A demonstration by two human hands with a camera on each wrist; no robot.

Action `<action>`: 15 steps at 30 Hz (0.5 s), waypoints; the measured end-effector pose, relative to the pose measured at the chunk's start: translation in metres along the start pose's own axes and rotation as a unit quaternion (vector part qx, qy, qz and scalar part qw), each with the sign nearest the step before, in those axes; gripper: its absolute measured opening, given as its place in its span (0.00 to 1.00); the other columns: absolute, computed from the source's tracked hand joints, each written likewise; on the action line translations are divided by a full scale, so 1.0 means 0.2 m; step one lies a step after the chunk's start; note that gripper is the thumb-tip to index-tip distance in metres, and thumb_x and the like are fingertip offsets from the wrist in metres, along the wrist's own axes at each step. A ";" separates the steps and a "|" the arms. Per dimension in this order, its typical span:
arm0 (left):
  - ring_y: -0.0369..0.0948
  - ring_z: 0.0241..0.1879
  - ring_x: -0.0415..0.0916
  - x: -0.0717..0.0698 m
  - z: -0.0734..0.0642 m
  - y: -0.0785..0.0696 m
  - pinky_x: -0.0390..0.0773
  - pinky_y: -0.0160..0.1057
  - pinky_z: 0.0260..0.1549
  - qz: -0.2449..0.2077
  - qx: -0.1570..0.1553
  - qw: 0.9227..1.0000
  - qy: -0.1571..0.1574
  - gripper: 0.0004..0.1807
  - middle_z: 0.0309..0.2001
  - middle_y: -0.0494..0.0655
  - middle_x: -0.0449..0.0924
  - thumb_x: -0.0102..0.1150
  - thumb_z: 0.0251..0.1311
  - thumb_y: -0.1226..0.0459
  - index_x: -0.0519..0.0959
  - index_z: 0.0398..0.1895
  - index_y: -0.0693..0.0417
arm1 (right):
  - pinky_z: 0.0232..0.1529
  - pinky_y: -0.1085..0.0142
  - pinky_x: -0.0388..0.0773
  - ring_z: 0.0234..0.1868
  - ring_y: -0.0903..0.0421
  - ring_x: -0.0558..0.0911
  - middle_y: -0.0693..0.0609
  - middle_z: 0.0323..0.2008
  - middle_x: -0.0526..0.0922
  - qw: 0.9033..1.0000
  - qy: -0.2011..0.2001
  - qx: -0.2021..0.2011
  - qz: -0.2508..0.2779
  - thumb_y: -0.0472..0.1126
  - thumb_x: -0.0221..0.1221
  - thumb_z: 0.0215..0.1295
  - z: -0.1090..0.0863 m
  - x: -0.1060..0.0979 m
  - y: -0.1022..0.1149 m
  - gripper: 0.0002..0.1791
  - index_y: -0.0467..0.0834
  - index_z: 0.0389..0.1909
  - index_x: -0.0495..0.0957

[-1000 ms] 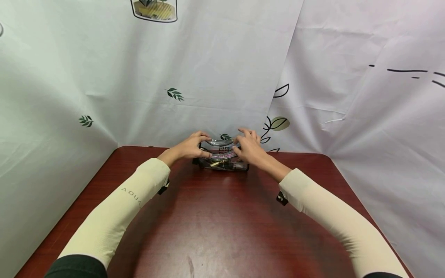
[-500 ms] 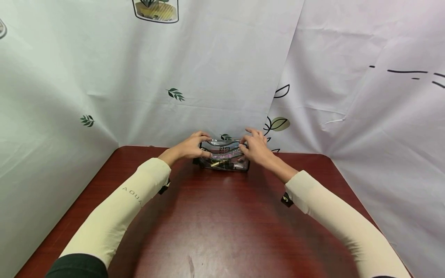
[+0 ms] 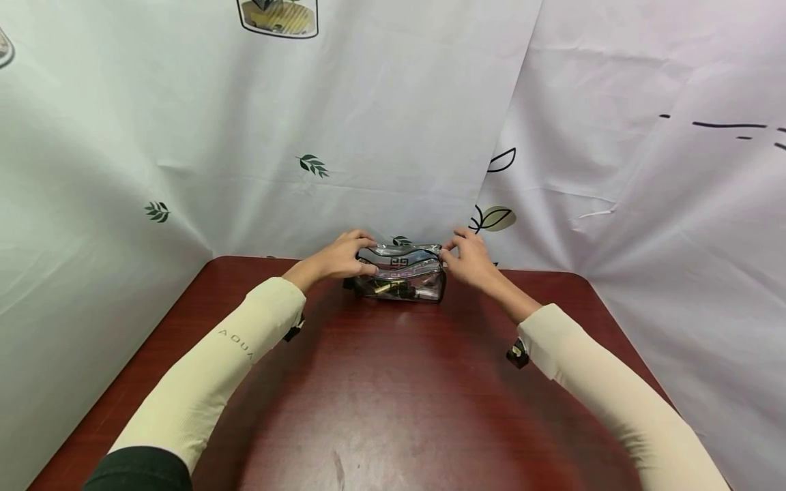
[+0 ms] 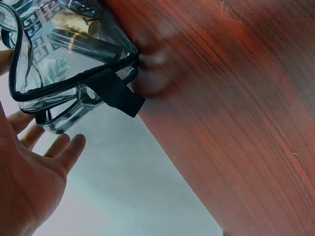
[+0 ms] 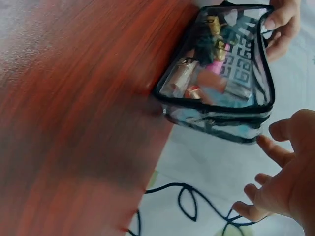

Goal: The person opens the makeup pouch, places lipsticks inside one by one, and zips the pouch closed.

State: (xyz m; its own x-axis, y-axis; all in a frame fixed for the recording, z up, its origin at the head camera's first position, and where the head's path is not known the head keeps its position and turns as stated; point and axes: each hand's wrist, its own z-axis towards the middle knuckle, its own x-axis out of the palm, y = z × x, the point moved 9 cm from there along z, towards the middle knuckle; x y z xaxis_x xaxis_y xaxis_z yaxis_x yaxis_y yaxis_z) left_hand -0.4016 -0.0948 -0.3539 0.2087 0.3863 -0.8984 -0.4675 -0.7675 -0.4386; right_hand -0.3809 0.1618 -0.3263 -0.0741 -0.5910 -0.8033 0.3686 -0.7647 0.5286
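A clear cosmetic bag point(image 3: 399, 273) with black trim and a dark square logo stands at the table's back edge. Gold, black and pink cosmetic tubes point(image 5: 216, 64) show through its plastic. At the bag's left end my left hand point(image 3: 338, 258) grips the top, thumb in front and fingers behind; in the left wrist view the hand point(image 4: 29, 177) is partly cut off. My right hand point(image 3: 471, 260) is at the bag's upper right corner. In the right wrist view, a fingertip of this hand point(image 5: 290, 172) touches that corner, thumb slightly apart, other fingers loose.
The dark red wooden table point(image 3: 381, 382) spreads in front of the bag. A white cloth point(image 3: 393, 123) printed with leaves hangs close behind the bag and along both sides. A short black strap point(image 4: 115, 93) sticks out from the bag's left end.
My right hand has slid to the right along the bag's top, from near its middle to the right corner. The left hand and the bag have stayed nearly in place.
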 end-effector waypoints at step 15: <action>0.58 0.87 0.57 0.03 0.07 -0.21 0.68 0.68 0.82 0.093 0.023 0.995 -0.002 0.51 0.86 0.54 0.65 0.66 0.69 0.32 0.70 0.87 0.49 | 0.43 0.54 0.80 0.36 0.55 0.81 0.50 0.41 0.92 0.995 0.086 0.049 0.010 0.50 0.62 0.83 0.12 0.28 -0.50 0.19 0.46 0.33 0.92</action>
State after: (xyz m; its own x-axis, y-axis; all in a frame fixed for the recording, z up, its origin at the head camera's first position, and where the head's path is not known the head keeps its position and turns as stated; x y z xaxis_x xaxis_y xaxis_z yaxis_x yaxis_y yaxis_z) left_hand -0.3927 -0.0540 -0.3402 0.1106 0.2420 -0.9639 -0.5371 -0.8015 -0.2629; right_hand -0.4449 0.1990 -0.4179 0.0941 -0.5600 -0.8231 0.2761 -0.7797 0.5620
